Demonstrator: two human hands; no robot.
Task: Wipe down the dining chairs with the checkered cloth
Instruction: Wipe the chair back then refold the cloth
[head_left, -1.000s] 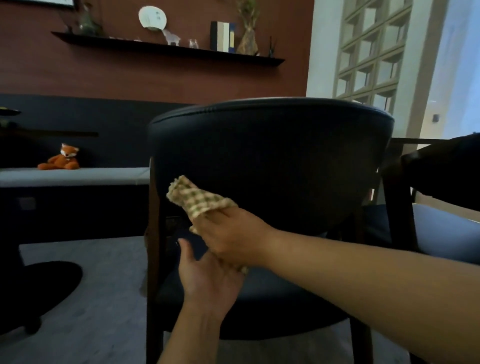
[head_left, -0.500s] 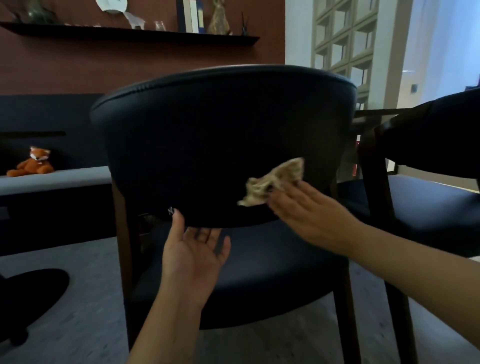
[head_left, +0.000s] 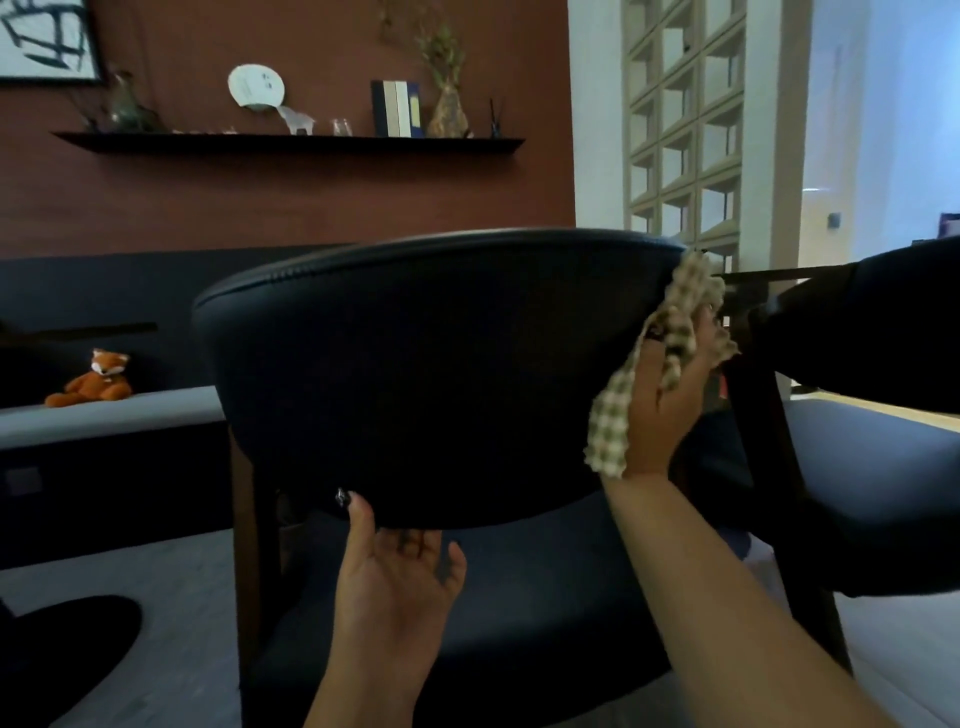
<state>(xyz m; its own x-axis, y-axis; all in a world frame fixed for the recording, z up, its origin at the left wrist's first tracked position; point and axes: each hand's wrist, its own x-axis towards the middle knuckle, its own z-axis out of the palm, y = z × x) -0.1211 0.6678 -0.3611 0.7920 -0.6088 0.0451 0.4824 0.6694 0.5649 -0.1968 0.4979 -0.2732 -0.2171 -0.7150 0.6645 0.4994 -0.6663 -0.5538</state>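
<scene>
Cloth: the checkered cloth (head_left: 670, 353) is up at the right edge of the chair back (head_left: 441, 374), one end at the top corner, the other dangling beside the wrist.
Right hand: the right hand (head_left: 662, 405) has the cloth bunched against its fingers and pressed to the side of the backrest, so it's clamped on the cloth, mid-wipe by the look of it.
Left hand: the left hand (head_left: 395, 582) sits under the lower rim of the backrest, fingers spread and slack, thumb touching the rim, holding nothing; I'd say it's steadying the chair.
Progress: hard to call, since no surface shows a visible wiped mark. My guess is the back of this chair is being worked now, with the seat (head_left: 545, 597) and the wooden legs yet to do.
Left to do: a second chair (head_left: 872, 415) stands just to the right, no cloth on it.
Containers: none on the chairs; the wall shelf (head_left: 291, 141) carries a vase with stems, books and small ornaments.
</scene>
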